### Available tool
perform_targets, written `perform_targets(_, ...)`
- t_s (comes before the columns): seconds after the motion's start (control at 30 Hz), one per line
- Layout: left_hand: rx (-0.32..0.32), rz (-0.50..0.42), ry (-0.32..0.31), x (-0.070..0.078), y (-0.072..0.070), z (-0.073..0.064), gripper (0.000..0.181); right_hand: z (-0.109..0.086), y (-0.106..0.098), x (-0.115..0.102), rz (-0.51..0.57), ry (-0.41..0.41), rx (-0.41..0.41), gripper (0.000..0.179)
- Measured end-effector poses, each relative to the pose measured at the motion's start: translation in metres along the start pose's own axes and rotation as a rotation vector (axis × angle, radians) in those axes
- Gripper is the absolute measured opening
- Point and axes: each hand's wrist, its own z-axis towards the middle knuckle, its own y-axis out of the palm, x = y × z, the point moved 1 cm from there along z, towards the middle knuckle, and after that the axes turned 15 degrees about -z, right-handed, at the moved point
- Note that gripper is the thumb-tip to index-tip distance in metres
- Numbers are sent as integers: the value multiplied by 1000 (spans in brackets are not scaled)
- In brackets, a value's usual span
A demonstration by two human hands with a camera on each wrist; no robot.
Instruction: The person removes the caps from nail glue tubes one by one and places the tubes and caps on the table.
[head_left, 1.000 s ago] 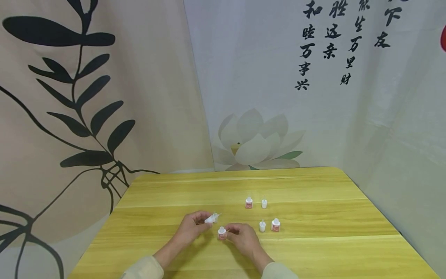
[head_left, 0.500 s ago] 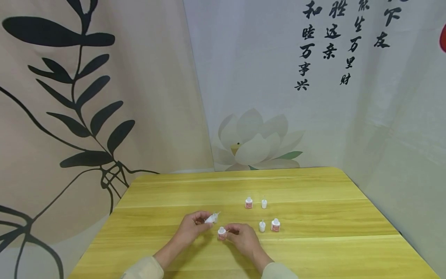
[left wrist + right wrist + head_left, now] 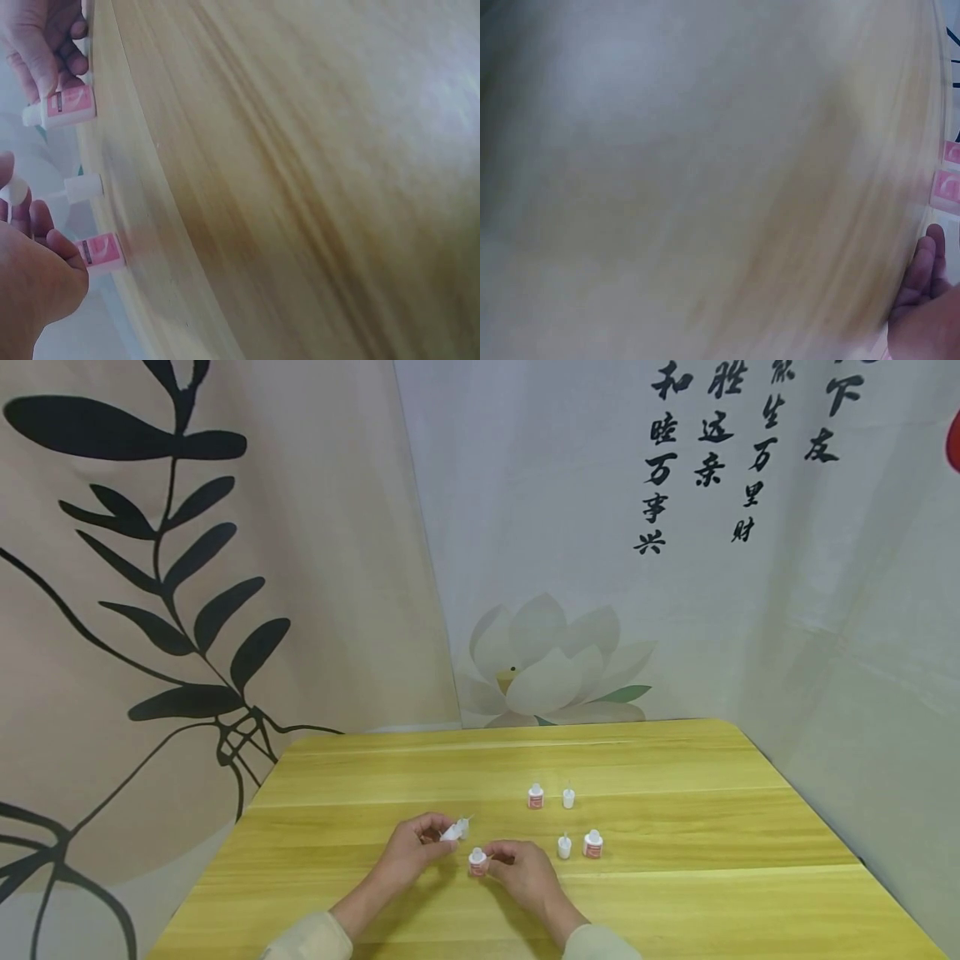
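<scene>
My left hand (image 3: 411, 847) pinches a small white cap (image 3: 453, 832) between thumb and fingers, above the table. A thin stem juts up and right from it in the head view. My right hand (image 3: 523, 870) holds a little white bottle (image 3: 477, 862) with a pink label by its side, upright and close to the wood. The two hands are near each other, the cap slightly behind and left of the bottle's white neck. In the left wrist view the held bottle (image 3: 69, 106) shows at top left, and the left hand (image 3: 34, 281) below it partly hides another bottle (image 3: 103, 251).
Right of the hands, a pink-labelled bottle (image 3: 593, 844) stands beside a white cap (image 3: 565, 847) with an upright stem. Farther back are a similar bottle (image 3: 536, 797) and cap (image 3: 568, 798). The yellow wooden table (image 3: 375, 760) ends at a printed cloth backdrop (image 3: 360, 568).
The white cap in the left hand has turned slightly, its stem shifting a little. The right hand, its bottle and the standing items stay in place.
</scene>
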Motion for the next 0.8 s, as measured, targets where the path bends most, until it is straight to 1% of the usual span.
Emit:
perform_targets(0.2, -2, 12, 11, -2, 0, 1, 29, -1, 0, -1, 14, -11, 9, 15)
perform_targets(0.33, -3, 27, 24, -4, 1, 2, 26, -1, 0, -1, 13, -5, 9, 16)
perform_targets(0.67, -3, -5, 20, -2, 2, 1, 23, -1, 0, -2, 21, 1, -5, 16)
perform_targets(0.8, -10, 0, 26, -3, 1, 1, 23, -1, 0, -1, 22, 5, -10, 15)
